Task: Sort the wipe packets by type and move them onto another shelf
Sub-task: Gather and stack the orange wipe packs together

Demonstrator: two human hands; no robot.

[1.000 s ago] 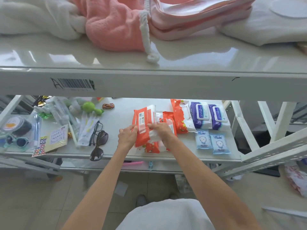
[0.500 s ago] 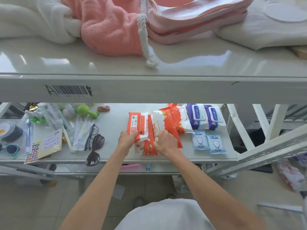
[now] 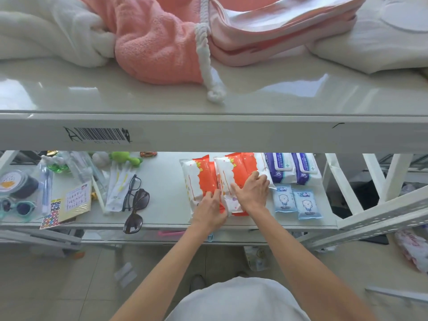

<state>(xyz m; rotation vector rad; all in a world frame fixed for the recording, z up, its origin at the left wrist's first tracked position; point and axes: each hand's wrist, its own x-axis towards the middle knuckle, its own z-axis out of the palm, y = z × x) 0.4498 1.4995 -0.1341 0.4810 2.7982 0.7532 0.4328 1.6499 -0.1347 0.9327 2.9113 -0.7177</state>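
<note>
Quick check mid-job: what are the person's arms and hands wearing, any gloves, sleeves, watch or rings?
Both arms are bare from the bottom of the frame to the wrist, with no sleeves in view. The left hand and right hand have no gloves, and no watch, band or rings show. A white garment covers the torso below.

Both bare arms were stretched forward side by side, the left hand (image 3: pixel 211 210) lying palm down with its fingers (image 3: pixel 215 195) pinched together, and the right hand (image 3: pixel 251 193) lying flat with its fingers (image 3: pixel 256 176) spread.
</note>
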